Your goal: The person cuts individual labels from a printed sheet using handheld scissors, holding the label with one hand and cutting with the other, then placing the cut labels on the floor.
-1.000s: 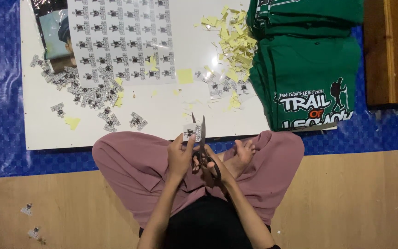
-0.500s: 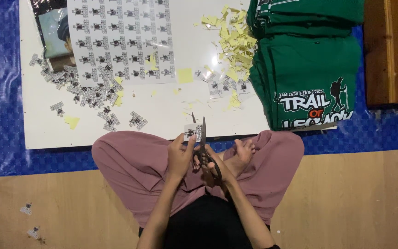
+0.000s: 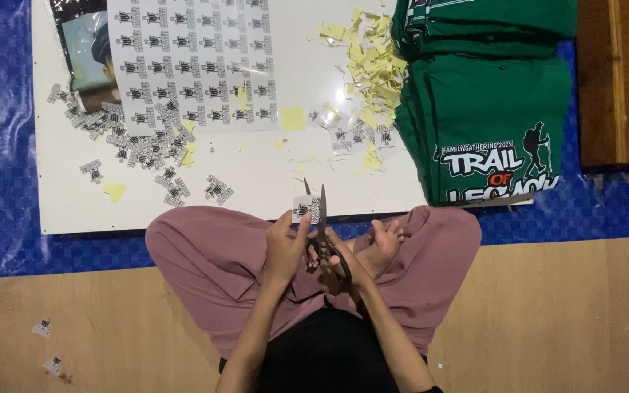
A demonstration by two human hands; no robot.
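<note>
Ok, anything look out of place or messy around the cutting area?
Mostly scraps. Yellow offcuts lie heaped and scattered over the white board, some against the green shirts. Cut labels are strewn loosely beside the printed sheet. Two labels have strayed onto the wooden floor.

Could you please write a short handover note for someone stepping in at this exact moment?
Left hand: pinches a small printed label over the lap.
Right hand: grips the black scissors, blades pointing up beside the label.
Things: printed label sheet lies on the white board, partly cut; cut labels are heaped at its lower left, yellow scraps at its right, folded green shirts beyond.
Done: many labels cut out.
Left: most rows of the sheet remain uncut.
</note>
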